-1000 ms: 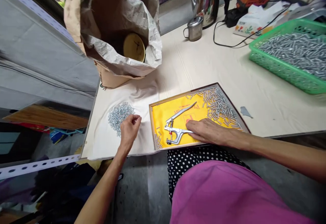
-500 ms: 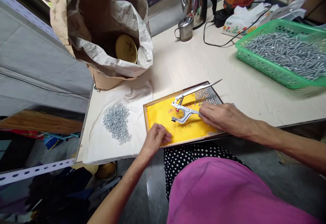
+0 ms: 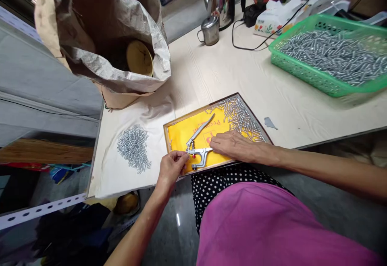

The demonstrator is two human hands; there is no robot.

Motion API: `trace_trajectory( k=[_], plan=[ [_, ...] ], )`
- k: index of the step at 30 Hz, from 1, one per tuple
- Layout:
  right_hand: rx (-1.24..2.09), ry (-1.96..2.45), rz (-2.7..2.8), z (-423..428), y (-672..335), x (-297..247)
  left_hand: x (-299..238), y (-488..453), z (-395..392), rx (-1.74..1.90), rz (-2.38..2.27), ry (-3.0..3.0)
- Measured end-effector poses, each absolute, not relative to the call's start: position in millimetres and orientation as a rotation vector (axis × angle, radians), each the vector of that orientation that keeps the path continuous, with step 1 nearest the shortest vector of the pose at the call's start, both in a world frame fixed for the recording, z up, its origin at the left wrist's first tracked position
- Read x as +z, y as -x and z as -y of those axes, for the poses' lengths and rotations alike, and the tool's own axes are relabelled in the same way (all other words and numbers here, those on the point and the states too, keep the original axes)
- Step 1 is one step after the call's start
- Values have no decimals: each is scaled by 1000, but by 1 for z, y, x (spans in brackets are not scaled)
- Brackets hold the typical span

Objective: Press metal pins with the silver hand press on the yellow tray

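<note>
My right hand is closed around one handle of silver snap-fastener pliers, whose other handle springs up at an angle. The pliers are over a shallow wooden-rimmed tray with a yellow printed lining. My left hand is at the tray's near-left corner, thumb and fingers pinched right beside the pliers' head. Whatever it pinches is too small to make out. Many small metal pins are spread along the tray's right end, beyond my right hand.
A pile of similar metal pins lies on white cloth at the left. A large paper sack stands behind it. At the right is a green basket full of metal pieces. A metal cup and kettle stand at the back.
The pliers in my right hand have moved left and turned, their jaw end now at my left hand. My left fingers have come together in a pinch. More pins show in the tray.
</note>
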State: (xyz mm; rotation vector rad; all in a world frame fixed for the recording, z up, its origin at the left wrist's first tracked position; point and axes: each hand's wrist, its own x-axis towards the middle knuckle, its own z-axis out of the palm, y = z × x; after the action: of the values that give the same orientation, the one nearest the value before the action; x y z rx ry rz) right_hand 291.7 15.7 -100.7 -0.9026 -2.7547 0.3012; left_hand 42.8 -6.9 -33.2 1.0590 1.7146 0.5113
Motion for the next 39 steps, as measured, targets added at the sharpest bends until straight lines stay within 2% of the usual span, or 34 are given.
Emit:
trace_trajectory(
  k=[27,39],
  plan=[
    [578,959,2623,-8,-292,-104,-48,-54,3,220,-1743,-906],
    [399,1052,2695,-23,-297,-98,-47,-52,0,95,-1711,-979]
  ],
)
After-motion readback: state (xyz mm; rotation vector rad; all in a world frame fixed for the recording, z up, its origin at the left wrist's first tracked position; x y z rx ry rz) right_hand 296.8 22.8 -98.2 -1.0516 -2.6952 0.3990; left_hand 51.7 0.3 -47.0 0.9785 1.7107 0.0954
